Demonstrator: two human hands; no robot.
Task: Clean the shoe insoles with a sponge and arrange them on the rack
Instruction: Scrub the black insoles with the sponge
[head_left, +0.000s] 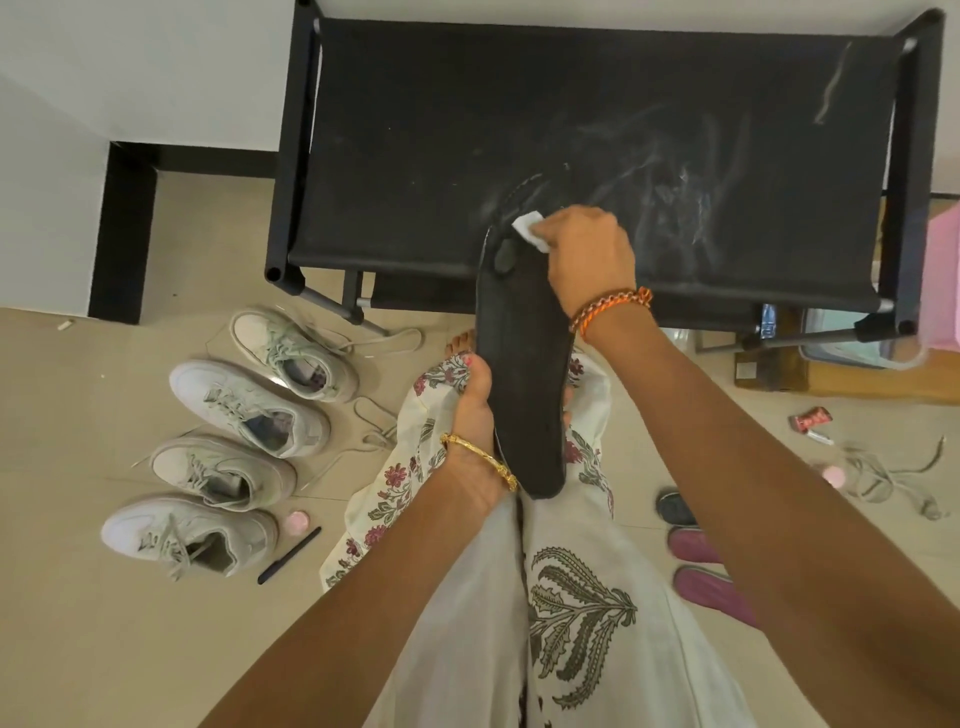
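Gripping black insole (524, 364), left hand (475, 415); right hand (587, 260) pinching sponge (530, 228) at rack (363, 249) edge.

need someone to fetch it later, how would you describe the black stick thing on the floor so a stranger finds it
Start at the row of four white sneakers on the tiled floor, left of the black rack. Beside the nearest sneaker lies the thin black stick, next to a small round pink lid. It is the only slim, dark, straight thing there.

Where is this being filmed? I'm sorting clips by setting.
Probably a room at home, perhaps an entryway: beige floor tiles, four white lace-up sneakers lined up on them, and a black fabric-topped shoe rack against a white wall.
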